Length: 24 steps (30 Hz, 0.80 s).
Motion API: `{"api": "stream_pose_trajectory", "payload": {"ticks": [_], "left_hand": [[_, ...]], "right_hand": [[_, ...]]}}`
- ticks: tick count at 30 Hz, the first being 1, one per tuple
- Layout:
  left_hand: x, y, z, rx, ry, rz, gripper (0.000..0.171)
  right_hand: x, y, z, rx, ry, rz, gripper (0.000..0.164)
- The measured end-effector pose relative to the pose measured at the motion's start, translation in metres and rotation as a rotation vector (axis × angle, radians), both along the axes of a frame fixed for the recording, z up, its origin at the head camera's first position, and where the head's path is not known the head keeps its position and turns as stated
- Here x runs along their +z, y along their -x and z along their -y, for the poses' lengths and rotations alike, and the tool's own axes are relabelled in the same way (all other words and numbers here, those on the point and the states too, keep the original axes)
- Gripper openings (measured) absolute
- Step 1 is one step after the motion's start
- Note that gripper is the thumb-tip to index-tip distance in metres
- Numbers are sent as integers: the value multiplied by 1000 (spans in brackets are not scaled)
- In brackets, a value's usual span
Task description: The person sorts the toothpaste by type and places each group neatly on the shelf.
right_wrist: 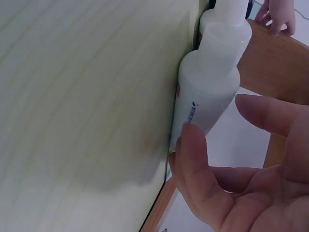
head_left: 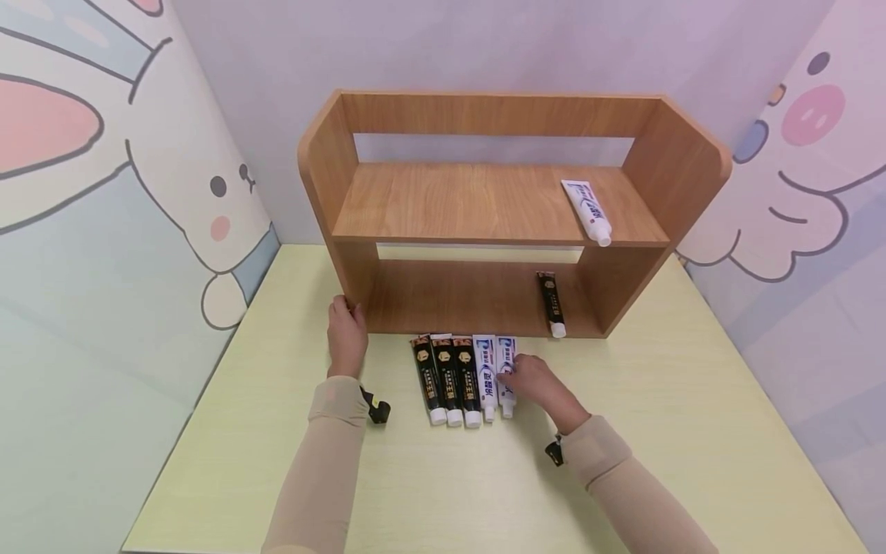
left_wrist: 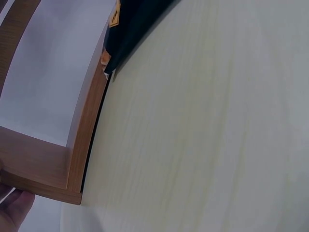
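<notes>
My left hand [head_left: 348,336] grips the lower front edge of the left side panel of a wooden two-tier shelf [head_left: 498,237]; its fingers [left_wrist: 18,205] curl round the wood in the left wrist view. My right hand [head_left: 540,382] is at the rightmost white toothpaste tube [head_left: 507,369] in a row on the table. In the right wrist view a fingertip [right_wrist: 194,137] meets the side of that tube [right_wrist: 205,94], while the thumb stands spread just off it. Beside it lie another white toothpaste tube [head_left: 485,373] and three black ones [head_left: 448,377], caps toward me.
A white toothpaste tube [head_left: 587,211] lies on the upper tier at the right, its cap over the front edge. Below it, a black tube [head_left: 551,304] lies on the lower tier. The pale table [head_left: 443,492] meets decorated walls on both sides.
</notes>
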State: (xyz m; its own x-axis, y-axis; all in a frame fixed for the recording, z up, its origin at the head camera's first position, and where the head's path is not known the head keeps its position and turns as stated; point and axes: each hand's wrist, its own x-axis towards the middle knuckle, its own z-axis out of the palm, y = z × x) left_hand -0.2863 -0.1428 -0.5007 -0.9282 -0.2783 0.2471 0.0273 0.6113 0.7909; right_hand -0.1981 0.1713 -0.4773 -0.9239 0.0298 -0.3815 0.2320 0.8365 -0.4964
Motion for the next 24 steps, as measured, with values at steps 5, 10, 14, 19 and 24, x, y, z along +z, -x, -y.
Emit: {"api": "stream_pose_trajectory", "payload": {"ticks": [5, 10, 14, 19, 24], "left_hand": [[0, 0, 0, 7, -3, 4, 31], [0, 0, 0, 8, -5, -2, 31], [0, 0, -1, 15, -3, -12, 31], [0, 0, 0, 17, 0, -21, 30], [0, -1, 0, 6, -1, -17, 31]], "right_hand": [[-3, -1, 1, 0, 13, 6, 39], [-7, -1, 1, 3, 3, 4, 53], [-8, 0, 1, -3, 0, 3, 55], [-10, 2, 1, -20, 18, 13, 52], [-16, 3, 0, -48, 53, 41, 58]]}}
